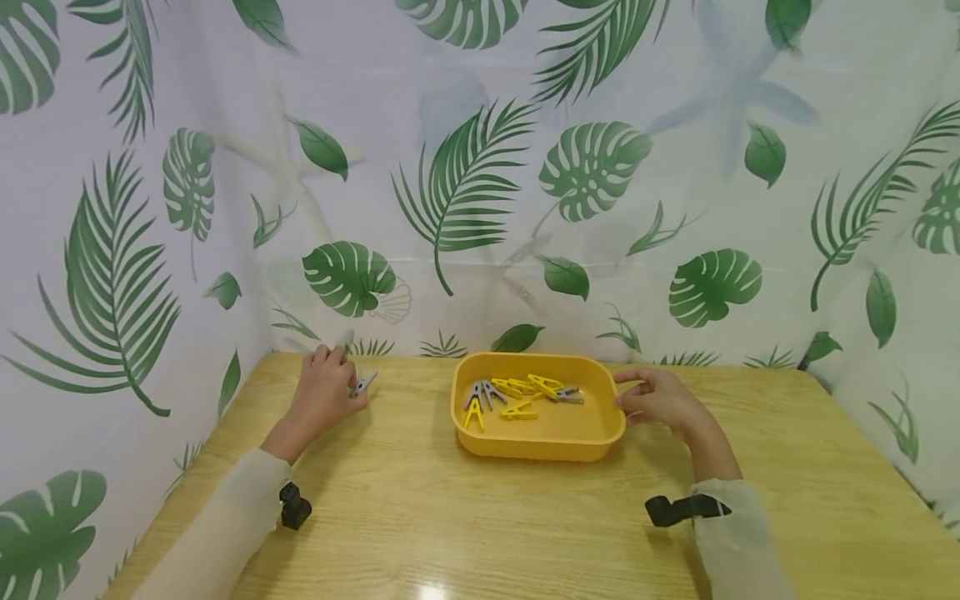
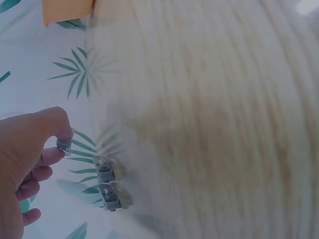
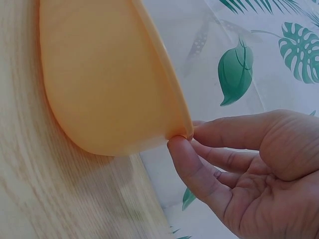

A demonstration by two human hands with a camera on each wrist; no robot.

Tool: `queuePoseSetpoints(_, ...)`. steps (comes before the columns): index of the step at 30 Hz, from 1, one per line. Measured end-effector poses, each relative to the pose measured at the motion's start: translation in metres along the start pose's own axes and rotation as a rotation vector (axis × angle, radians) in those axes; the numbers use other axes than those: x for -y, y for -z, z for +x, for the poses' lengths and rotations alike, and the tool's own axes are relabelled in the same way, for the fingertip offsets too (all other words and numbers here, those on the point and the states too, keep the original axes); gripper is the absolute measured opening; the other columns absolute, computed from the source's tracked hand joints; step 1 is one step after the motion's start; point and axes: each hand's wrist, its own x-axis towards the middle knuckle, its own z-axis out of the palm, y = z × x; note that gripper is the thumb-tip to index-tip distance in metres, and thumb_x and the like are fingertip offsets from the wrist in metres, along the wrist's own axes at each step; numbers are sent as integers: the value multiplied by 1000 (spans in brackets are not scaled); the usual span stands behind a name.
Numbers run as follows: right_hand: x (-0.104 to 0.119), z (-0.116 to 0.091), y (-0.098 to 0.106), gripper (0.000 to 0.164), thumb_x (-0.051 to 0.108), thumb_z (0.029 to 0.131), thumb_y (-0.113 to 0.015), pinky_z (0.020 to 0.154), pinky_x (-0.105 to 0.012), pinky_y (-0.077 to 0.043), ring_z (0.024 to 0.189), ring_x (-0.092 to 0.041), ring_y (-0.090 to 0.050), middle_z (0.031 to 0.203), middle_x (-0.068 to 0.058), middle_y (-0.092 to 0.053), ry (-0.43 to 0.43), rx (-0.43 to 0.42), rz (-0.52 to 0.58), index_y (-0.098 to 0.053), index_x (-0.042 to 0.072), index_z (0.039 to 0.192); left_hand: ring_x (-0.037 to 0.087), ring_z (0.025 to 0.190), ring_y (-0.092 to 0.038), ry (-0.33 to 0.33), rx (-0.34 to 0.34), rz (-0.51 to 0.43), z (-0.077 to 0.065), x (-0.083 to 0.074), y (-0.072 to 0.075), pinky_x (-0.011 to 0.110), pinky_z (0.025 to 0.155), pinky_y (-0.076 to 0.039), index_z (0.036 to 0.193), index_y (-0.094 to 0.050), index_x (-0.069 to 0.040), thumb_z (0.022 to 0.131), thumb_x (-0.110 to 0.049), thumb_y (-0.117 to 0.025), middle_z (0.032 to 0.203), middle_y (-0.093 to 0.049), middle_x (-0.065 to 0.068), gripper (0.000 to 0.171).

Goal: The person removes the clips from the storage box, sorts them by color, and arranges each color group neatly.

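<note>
Near the table's back left, my left hand (image 1: 327,383) pinches a grey clothespin (image 1: 363,383) between thumb and forefinger. The left wrist view shows this grey clothespin (image 2: 64,144) at the fingertips. Two more grey clothespins, one (image 2: 103,169) beside the other (image 2: 109,197), stand close by; my left hand hides them in the head view. A yellow plastic basket (image 1: 536,450) sits at the table's back middle, holding several yellow clothespins (image 1: 517,411) and grey clothespins (image 1: 487,393). My right hand (image 1: 663,402) grips its right rim (image 3: 182,117), thumb on one side and fingers on the other.
The wooden table (image 1: 450,517) reaches back to a white cloth wall (image 1: 480,317) printed with green leaves. Side cloths (image 1: 120,275) bound the left and right. A black camera mount is strapped on each wrist, left (image 1: 295,506) and right (image 1: 686,509).
</note>
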Motion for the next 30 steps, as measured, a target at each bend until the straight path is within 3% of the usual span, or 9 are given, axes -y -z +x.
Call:
queuePoseSetpoints(11, 1, -1, 1, 54, 6, 98, -64, 85, -42, -60, 90, -20, -70, 116, -29, -66, -4, -7, -6, -42, -11, 145, 32, 87, -45, 34, 103, 3, 0, 0, -6, 53, 83, -41, 67, -58, -9, 77, -21, -83, 86, -53, 10, 29)
queuePoseSetpoints(30, 0, 1, 0, 53, 7, 98, -63, 86, -43, -60, 89, -19, -70, 119, -30, -65, -24, -11, -6, -44, -9, 145, 33, 88, -43, 96, 226, -6, -3, 0, -15, 51, 81, -38, 63, -51, -12, 81, -22, -76, 86, -52, 11, 32)
